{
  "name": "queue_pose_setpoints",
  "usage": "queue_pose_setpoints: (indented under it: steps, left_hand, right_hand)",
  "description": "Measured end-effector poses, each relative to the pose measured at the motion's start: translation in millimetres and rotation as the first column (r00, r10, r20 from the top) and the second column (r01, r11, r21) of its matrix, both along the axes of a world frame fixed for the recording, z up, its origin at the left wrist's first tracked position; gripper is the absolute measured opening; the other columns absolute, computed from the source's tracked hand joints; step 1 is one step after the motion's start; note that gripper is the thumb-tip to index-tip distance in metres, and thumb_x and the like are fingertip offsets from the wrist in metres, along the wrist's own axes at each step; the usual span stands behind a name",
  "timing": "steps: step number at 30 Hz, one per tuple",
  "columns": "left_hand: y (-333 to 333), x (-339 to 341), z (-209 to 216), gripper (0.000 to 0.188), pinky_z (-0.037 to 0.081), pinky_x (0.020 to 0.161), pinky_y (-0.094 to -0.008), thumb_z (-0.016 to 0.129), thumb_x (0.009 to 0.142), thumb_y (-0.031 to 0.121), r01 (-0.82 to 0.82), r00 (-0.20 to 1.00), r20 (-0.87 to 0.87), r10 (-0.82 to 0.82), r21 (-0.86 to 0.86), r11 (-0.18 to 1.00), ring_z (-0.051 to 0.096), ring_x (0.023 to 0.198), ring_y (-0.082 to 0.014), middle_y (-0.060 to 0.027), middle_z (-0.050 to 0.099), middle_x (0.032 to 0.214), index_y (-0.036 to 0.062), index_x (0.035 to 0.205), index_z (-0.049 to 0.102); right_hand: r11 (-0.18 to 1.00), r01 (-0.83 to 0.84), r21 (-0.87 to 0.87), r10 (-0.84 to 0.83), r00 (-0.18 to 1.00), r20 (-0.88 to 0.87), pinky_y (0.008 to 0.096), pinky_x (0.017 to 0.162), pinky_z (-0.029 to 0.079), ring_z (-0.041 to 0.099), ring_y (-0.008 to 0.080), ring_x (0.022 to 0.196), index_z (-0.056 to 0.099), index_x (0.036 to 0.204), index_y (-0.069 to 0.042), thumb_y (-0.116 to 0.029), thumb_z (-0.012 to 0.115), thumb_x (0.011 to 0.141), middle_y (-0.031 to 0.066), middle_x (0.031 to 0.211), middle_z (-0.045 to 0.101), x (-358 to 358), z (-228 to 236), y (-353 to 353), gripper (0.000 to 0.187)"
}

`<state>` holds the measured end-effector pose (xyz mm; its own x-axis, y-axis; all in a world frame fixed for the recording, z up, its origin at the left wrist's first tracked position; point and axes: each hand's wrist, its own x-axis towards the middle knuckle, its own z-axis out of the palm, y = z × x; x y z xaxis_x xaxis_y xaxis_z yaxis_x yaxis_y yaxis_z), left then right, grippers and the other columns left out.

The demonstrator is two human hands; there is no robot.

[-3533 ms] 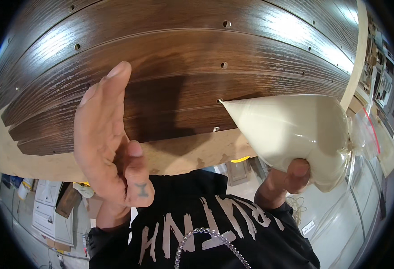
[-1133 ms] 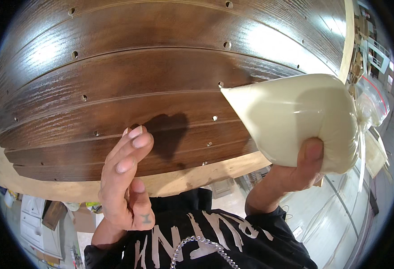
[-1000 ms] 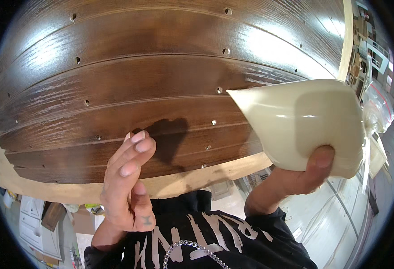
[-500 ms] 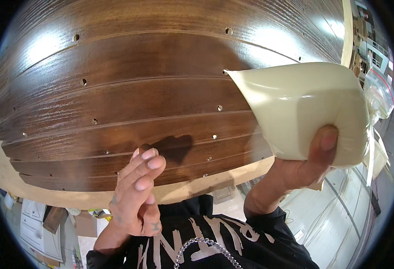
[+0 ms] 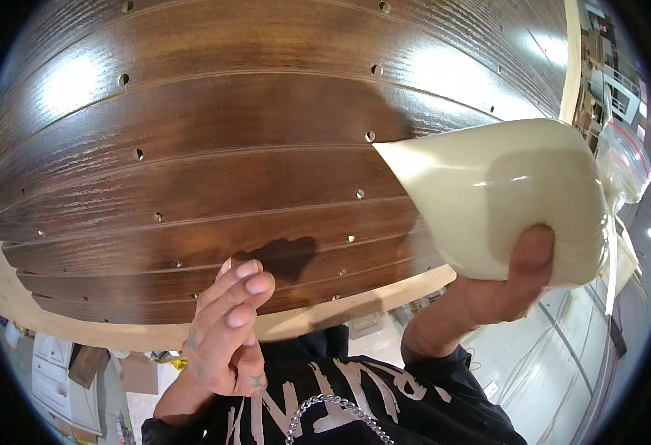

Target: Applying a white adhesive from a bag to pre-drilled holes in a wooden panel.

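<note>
My right hand [image 5: 514,271] grips a bulging clear plastic bag [image 5: 503,200] full of cream-coloured paste, thumb pressed on its near side. The bag's pointed tip sits just beside a small round hole [image 5: 370,136] in the dark brown wood-grain planks [image 5: 266,170]. At its right end the bag is gathered and tied. My left hand [image 5: 225,326] is raised over the near edge of the planks, holding nothing. Its fingers stretch out close together, with the thumb bent in. Several holes run in rows along the planks; some look pale inside.
A pale tan board edge [image 5: 296,322] borders the planks at the near side and on the right. Below left, a white drawer cabinet [image 5: 51,371] and a cardboard box [image 5: 140,373] stand on the floor. Cords lie on the light floor [image 5: 548,371] at right.
The planks appear lower in the picture. The bag's tip has come away from the hole slightly toward me, with my right hand still gripping the bag. My left hand has barely moved.
</note>
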<state>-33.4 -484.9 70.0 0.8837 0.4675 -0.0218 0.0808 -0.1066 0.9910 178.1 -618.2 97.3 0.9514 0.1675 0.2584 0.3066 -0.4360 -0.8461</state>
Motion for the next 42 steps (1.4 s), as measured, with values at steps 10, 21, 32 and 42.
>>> queue_pose_setpoints:
  steps: [10,21,32,42]
  left_hand:
    - [-2.7,-1.6,0.9,0.059,0.034,0.108,-0.0549,0.039,0.075,-0.003,0.032,0.999,0.005,-0.032,-0.023,0.999,0.050,0.124,-0.0416,-0.0259,0.058,0.125,-0.0028,0.134,0.041]
    - [3.3,-0.7,2.7,0.060,0.034,0.108,-0.0532,0.039,0.078,-0.005,0.056,0.998,-0.015,-0.057,-0.045,0.997,0.050,0.124,-0.0414,-0.0257,0.057,0.127,-0.0006,0.138,0.039]
    - [-0.5,0.1,1.2,0.048,0.036,0.107,-0.0528,0.041,0.086,0.000,0.008,1.000,0.031,-0.007,-0.033,0.999,0.053,0.121,-0.0408,-0.0260,0.058,0.124,-0.0013,0.135,0.043]
    - [0.1,-0.1,-0.5,0.045,0.037,0.107,-0.0521,0.041,0.088,0.000,-0.003,1.000,0.006,0.003,-0.034,0.999,0.055,0.119,-0.0394,-0.0250,0.061,0.121,-0.0013,0.132,0.044]
  right_hand:
    - [0.943,0.091,0.321,-0.039,0.986,-0.165,0.0371,0.085,0.055,0.061,0.0243,0.100,0.052,0.121,0.009,-0.001,0.062,0.081,0.0164,0.114,0.058,13.1,6.8,22.9,0.042]
    - [0.987,0.143,-0.067,-0.148,0.986,-0.072,0.0408,0.078,0.060,0.067,0.0287,0.093,0.050,0.124,0.007,-0.030,0.064,0.083,0.0213,0.109,0.062,20.8,7.6,50.1,0.057]
    - [0.983,0.136,0.122,-0.117,0.981,-0.152,0.0394,0.081,0.057,0.064,0.0269,0.096,0.053,0.123,0.006,-0.021,0.070,0.080,0.0177,0.111,0.061,20.9,11.5,41.5,0.053]
    - [0.980,-0.113,-0.167,0.164,0.928,0.334,0.0450,0.074,0.063,0.065,0.0292,0.101,0.050,0.123,0.008,-0.022,0.062,0.086,0.0237,0.113,0.060,53.3,-15.7,37.2,0.049]
